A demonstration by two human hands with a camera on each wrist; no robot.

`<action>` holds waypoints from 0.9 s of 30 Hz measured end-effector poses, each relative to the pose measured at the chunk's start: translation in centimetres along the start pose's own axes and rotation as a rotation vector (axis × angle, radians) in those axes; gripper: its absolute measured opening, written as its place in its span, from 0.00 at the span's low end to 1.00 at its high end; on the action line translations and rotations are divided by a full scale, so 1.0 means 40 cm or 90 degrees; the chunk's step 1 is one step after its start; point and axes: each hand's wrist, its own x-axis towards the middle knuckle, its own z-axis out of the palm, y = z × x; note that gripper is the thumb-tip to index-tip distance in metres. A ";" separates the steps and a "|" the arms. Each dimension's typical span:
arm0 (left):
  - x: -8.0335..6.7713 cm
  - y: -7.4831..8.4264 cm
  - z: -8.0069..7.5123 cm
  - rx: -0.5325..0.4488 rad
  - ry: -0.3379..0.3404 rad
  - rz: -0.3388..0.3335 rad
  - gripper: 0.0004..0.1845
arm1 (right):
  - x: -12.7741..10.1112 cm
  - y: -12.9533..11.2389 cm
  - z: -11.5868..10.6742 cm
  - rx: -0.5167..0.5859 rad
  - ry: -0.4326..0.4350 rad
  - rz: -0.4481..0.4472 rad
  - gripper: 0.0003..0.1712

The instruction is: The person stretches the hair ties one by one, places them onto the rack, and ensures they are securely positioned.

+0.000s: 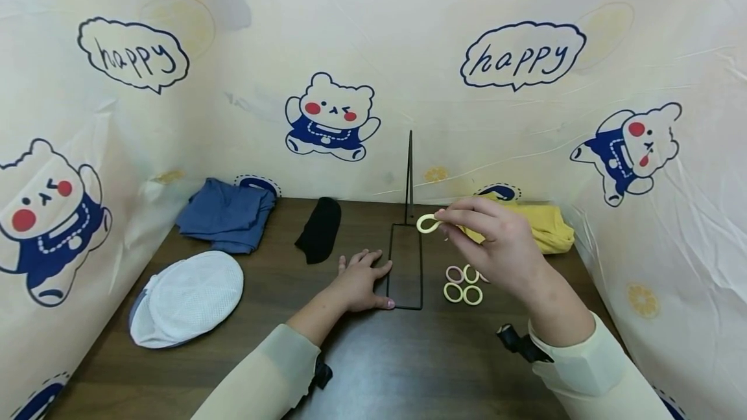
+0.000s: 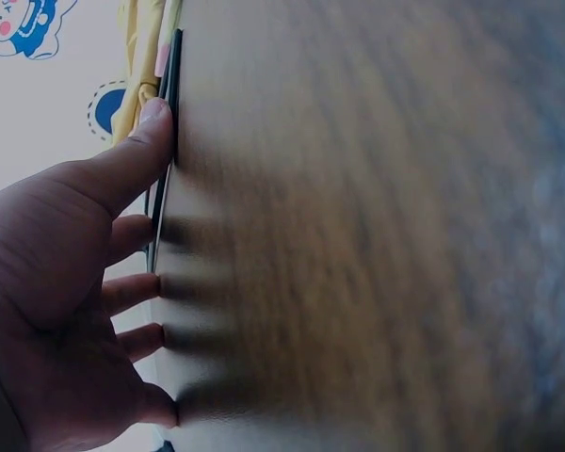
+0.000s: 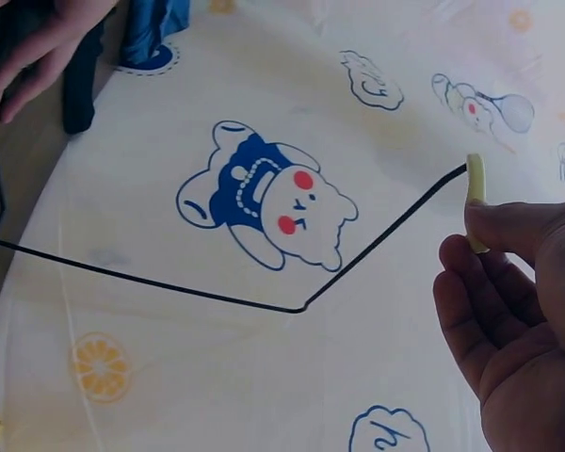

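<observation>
Right hand pinches one round pale-yellow ring; spread left hand touches black wire stand; pink and yellow rings remain, right.

1. Left hand: low, palm down, fingers spread, thumb apart.
2. Right hand: raised higher — thumb and index finger pinched, remaining fingers bent.
3. Left forearm and right forearm: sleeved, both extended forward, angled inward — hands apart, not touching.

On the brown wooden table before me, a black wire stand. Right of it, round yellow and pink rings, folded yellow cloth behind. Left, a flat black fabric piece, then folded blue cloth behind a rounded white mesh piece.
</observation>
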 end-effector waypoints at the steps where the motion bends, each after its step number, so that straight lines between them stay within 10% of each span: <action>1: 0.000 0.000 0.000 0.002 0.000 0.001 0.50 | 0.004 -0.002 -0.002 0.003 0.006 -0.003 0.16; 27: -0.004 -0.001 -0.003 -0.007 0.000 0.001 0.50 | 0.049 0.046 0.040 -0.020 0.024 0.005 0.11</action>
